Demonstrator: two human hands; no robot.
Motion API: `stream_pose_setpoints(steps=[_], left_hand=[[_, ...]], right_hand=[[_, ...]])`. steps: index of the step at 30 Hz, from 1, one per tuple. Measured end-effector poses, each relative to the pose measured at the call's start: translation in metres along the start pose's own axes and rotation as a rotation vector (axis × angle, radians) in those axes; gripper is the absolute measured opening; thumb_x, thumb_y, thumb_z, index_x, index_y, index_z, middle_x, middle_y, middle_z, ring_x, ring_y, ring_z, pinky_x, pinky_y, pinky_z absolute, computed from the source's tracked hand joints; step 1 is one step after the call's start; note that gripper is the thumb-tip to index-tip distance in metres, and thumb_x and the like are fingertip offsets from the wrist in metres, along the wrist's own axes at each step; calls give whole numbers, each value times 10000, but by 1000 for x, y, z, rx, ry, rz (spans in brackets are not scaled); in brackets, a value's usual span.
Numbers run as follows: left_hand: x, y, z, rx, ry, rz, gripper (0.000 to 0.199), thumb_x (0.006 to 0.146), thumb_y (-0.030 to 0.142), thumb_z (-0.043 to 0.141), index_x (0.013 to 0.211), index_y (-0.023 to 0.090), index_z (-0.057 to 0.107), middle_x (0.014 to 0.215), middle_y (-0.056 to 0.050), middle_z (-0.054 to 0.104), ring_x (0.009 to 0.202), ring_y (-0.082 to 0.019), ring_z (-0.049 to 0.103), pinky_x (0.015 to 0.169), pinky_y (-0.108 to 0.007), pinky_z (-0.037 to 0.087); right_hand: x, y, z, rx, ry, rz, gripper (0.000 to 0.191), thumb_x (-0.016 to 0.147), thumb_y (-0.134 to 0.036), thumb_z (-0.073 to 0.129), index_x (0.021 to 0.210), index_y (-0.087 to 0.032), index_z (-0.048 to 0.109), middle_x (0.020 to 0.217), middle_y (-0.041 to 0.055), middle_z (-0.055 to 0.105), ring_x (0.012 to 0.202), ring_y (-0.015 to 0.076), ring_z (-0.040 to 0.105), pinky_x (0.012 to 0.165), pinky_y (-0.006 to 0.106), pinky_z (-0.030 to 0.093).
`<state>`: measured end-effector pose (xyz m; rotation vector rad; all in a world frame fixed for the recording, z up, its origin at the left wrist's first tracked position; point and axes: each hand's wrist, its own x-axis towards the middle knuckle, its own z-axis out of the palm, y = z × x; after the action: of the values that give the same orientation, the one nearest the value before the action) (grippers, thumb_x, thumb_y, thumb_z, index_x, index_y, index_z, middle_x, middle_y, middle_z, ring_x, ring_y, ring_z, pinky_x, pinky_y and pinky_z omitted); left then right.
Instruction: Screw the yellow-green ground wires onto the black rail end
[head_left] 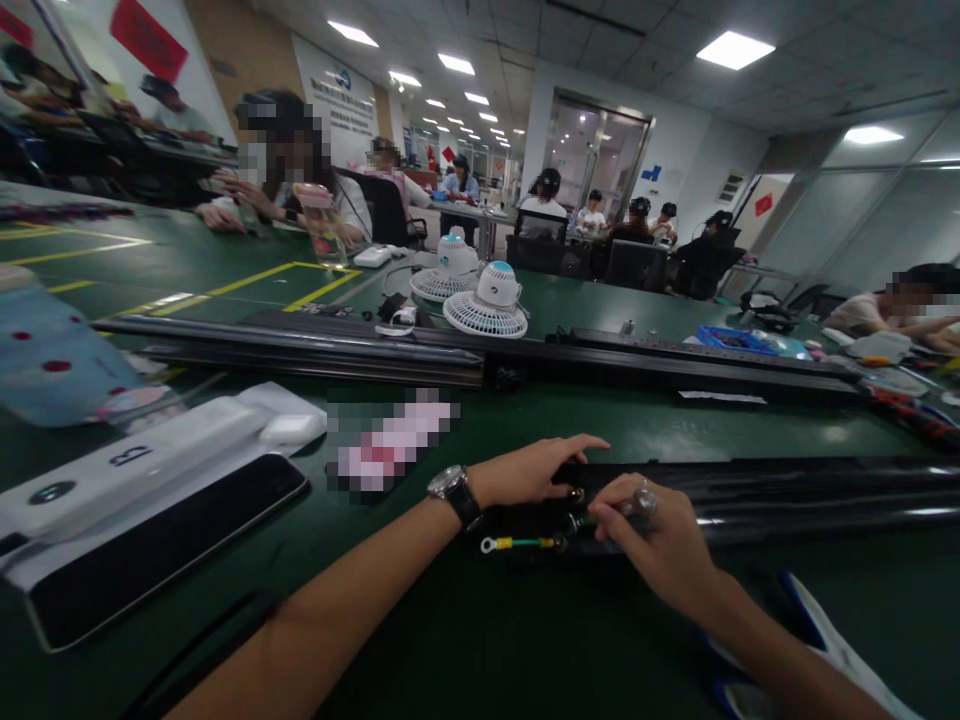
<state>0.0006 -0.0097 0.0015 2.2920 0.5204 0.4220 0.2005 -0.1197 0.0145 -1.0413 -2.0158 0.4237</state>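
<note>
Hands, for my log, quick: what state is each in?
Left hand: open, finger extended, by the black bar.
Right hand: closed; held thing, if any, unclear.

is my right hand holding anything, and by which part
Can't be told: the right hand is at the left end of the nearest black bar, fingertips blurred.

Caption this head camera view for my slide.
Left hand and right hand at the end of a long black bar, beside a ring-terminal wire.

L hand is out flat, palm down, thumb and pointer apart. R hand is curled, thumb and pointer tips close, like a pinch. Both arms reach fwd, hands v. near each other.
</note>
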Motion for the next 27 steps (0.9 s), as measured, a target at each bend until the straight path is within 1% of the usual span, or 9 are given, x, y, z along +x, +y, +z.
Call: stream_pose_setpoints(steps=[5,9,12,14,17,19,21,24,27], left_hand=[[4,-4,5,29,23,4,561,872,233,685,1384,270,459,1276,-75,600,1161,-216,582,995,-368,431],[5,2,5,89,25,52,451,890,250,666,1321,245,534,1293,-67,595,1197,-212,556,1023,-355,406],[-4,10,-4,133,20,7,503,903,330,655,1370,242,492,1269,-69,606,1147,-205,577,979,-330,427],[-18,15,-15,244,97,-71,523,913,385,633,1387,231,473,1210,-72,625,1098,-206,584,940,-324,439],[-51,16,-34,542,294,-211,522,914,434,615,1372,219,487,1192,-88,616,1121,-241,543,968,-370,413],[-80,14,-45,708,354,-315,543,905,474,608,1378,238,484,1257,-97,583,1163,-272,509,1002,-411,389],[-113,13,-52,798,408,-454,598,881,513,619,1403,267,461,1294,-93,562,1183,-295,492,1008,-432,390],[-166,19,-54,922,466,-653,641,877,505,608,1449,294,407,1347,-93,530,1254,-333,443,1047,-480,356],[-221,32,-50,1043,506,-780,620,906,526,530,1466,309,377,1404,-88,485,1305,-342,405,1083,-504,315]], right_hand=[[-1,-2,0,-27,-45,-20,130,951,-236,577,838,-214,638,735,-5,678,720,166,637,695,309,470],[-2,-3,0,-50,-34,-69,146,957,-245,566,833,-216,639,719,0,682,714,170,645,702,313,478],[-4,-2,-1,-52,1,-81,138,954,-228,568,837,-216,639,717,-1,680,721,171,646,705,313,480],[-4,0,0,-43,18,-80,144,955,-221,565,830,-214,636,723,0,676,728,172,645,698,311,482],[-6,3,2,-36,22,-97,159,961,-231,558,824,-213,635,738,8,672,731,176,642,688,316,487],[-7,5,3,-50,20,-134,143,962,-233,556,849,-212,640,756,13,674,728,176,640,687,322,492],[-8,6,4,-67,28,-183,124,960,-233,554,878,-211,645,787,22,683,734,178,644,687,326,502],[-10,8,4,-83,48,-227,135,965,-245,545,886,-210,649,802,31,693,727,180,654,675,325,516],[-11,9,3,-86,64,-220,156,971,-269,539,886,-210,656,764,25,687,694,178,653,651,319,518]])
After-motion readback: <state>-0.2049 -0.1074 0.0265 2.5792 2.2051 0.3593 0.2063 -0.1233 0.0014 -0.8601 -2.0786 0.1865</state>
